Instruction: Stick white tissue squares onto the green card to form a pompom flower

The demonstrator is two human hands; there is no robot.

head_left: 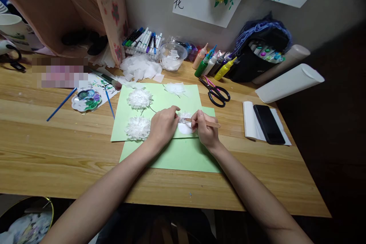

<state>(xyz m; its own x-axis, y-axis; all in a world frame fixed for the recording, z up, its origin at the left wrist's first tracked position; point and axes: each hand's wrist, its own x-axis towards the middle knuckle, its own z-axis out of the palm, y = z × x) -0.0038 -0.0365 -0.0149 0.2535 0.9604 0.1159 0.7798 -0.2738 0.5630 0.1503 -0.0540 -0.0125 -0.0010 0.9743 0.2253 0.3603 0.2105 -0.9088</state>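
In my right hand (204,127) is a flat wooden craft stick (213,124), gripped like a pen. Its tip meets a small white tissue-paper cluster (185,115) above a white paper circle (185,128). My left hand (163,126) lies on the light green paper (120,131), fingers curled and close together at the cluster's left edge; what they pinch, if anything, is hidden. Left of it are two full white paper flowers, an upper one (140,98) and a lower one (138,127). White tissue pieces (175,88) lie at the sheet's top.
Black scissors (217,93), paint bottles (204,65), a clear bowl (173,57) and tissue squares (141,66) stand behind the paper. To the left are a paint palette (86,100) and brushes (61,104). A phone (268,124) and a white roll (290,83) lie right.
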